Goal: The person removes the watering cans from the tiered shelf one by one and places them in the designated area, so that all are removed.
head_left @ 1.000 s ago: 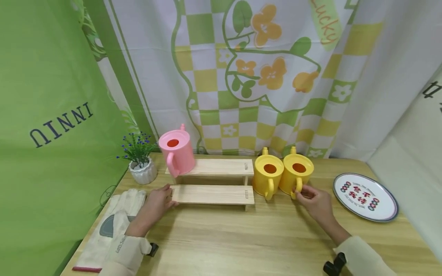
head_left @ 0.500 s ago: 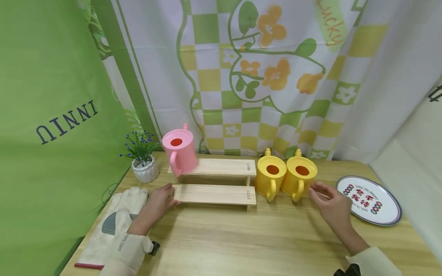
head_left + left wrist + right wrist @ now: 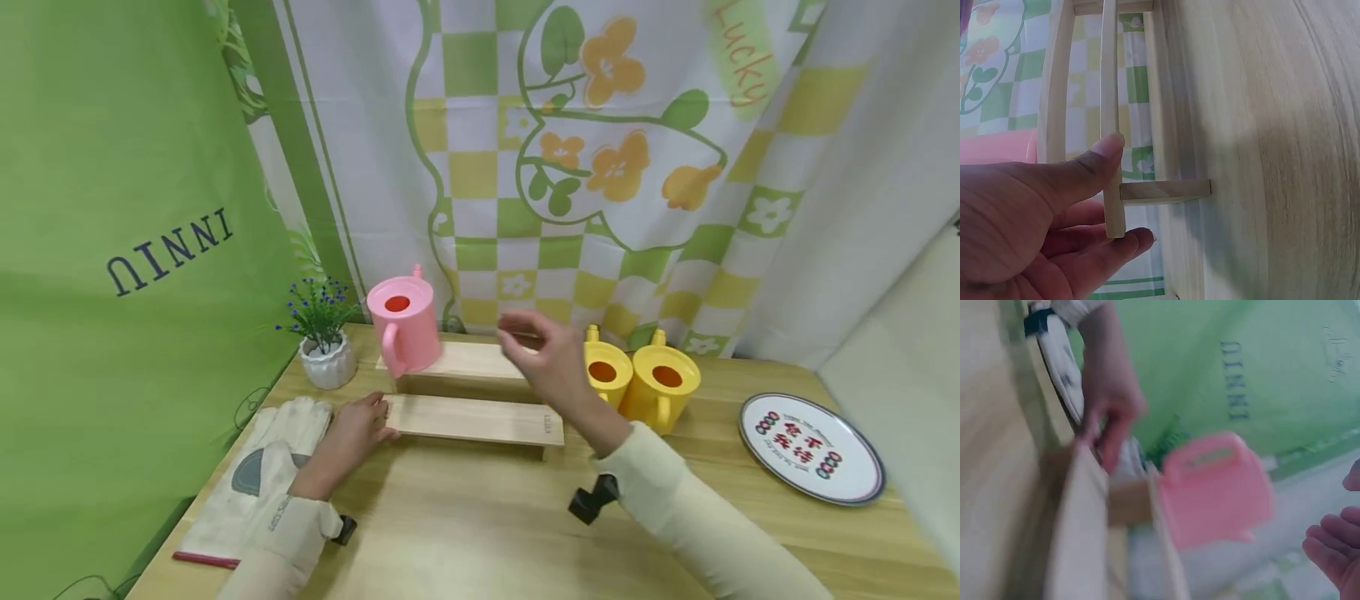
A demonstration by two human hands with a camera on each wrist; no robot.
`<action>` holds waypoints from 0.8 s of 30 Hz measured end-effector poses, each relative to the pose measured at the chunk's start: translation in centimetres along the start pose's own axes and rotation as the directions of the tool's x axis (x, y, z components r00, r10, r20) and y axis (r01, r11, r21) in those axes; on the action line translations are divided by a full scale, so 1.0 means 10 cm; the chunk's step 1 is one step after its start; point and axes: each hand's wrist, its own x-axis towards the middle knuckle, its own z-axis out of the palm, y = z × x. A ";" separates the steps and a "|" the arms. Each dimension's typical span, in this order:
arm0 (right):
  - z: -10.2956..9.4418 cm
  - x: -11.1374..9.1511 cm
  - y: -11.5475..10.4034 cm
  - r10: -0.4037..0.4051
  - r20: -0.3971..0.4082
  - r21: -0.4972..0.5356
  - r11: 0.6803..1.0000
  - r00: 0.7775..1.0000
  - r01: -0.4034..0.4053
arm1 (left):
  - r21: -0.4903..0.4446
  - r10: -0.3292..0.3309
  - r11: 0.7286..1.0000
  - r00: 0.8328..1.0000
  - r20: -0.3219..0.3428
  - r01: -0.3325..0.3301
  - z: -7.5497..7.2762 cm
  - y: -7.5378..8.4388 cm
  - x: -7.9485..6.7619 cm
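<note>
My left hand (image 3: pixel 352 442) grips the left end of the lower board of a two-tier wooden shelf (image 3: pixel 472 419). In the left wrist view, the thumb (image 3: pixel 1109 148) lies on one face of that board and fingers lie on the other. My right hand (image 3: pixel 553 367) hangs in the air over the shelf's right part, its fingers loosely bent around nothing. A pink watering can (image 3: pixel 411 333) stands on the upper board's left end. Two yellow watering cans stand side by side right of the shelf; my right hand and forearm partly cover the nearer one (image 3: pixel 602 371), while the other (image 3: pixel 660 392) is mostly visible.
A potted plant with blue flowers (image 3: pixel 327 367) stands left of the shelf. Pale work gloves (image 3: pixel 251 475) lie at the table's left side. On the right lies a white plate (image 3: pixel 813 450) with red lettering. A patterned curtain (image 3: pixel 510 167) hangs behind the table (image 3: pixel 465 525).
My right hand let go of the right yellow watering can's handle, drew back to the right, then swung left over the shelf. The left hand kept its hold on the board.
</note>
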 end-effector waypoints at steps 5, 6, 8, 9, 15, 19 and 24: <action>0.73 0.07 0.10 0.139 0.152 0.061 0.987 0.979 -0.150 | 0.017 0.024 1.000 1.000 -0.011 -0.024 -0.02 0.00 0.05; 0.83 0.08 0.13 0.150 0.165 0.055 0.985 0.975 -0.161 | 0.019 0.022 1.000 1.000 -0.003 -0.022 -0.02 0.01 0.05; 0.99 0.09 0.17 0.159 0.176 0.062 0.983 0.972 -0.172 | 0.018 0.018 1.000 1.000 0.007 -0.018 -0.03 0.01 0.06; 1.06 0.10 0.19 0.165 0.174 0.060 0.982 0.971 -0.177 | 0.016 0.013 1.000 1.000 0.012 -0.014 -0.04 0.02 0.06; 1.33 0.14 0.21 0.222 0.137 0.026 0.973 0.965 -0.227 | -0.004 0.004 1.000 1.000 0.015 -0.004 -0.02 0.05 0.06; 1.47 0.18 0.18 0.250 0.097 0.004 0.968 0.963 -0.251 | -0.012 -0.012 1.000 1.000 0.009 0.012 -0.02 0.03 0.05; 1.56 0.21 0.17 0.284 0.078 -0.010 0.959 0.956 -0.284 | -0.021 -0.017 1.000 1.000 0.015 0.018 -0.03 0.02 0.06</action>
